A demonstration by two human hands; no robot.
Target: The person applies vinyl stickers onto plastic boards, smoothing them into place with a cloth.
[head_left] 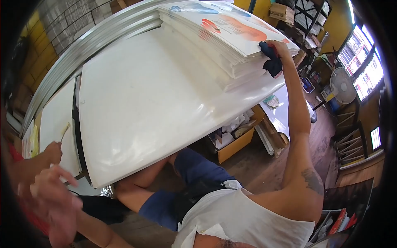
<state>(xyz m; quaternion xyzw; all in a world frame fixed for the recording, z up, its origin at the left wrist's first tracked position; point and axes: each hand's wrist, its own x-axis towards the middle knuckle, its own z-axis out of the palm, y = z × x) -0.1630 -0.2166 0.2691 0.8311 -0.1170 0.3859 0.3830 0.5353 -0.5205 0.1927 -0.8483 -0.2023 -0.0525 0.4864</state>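
Note:
My right hand [281, 48] is closed around a bunched dark navy cloth [273, 64] at the near right corner of a thick stack of printed sheets [252, 47]. The top sheet has orange, red and blue shapes. Part of the cloth hangs down over the edge of the stack. At the lower left, raised close to the camera and blurred, is my left hand [58, 198]; its fingers and thumb look apart and nothing shows in them. A large glossy white board or tabletop [132, 95] lies before me, under the stack.
At the left, a co-worker's hand [53, 152] holds a thin brush-like tool [65, 131] over another white panel [56, 109]. Below the table stands a cardboard box [235, 146] with scraps. A fan [343, 84] and shelves [310, 16] are at the right.

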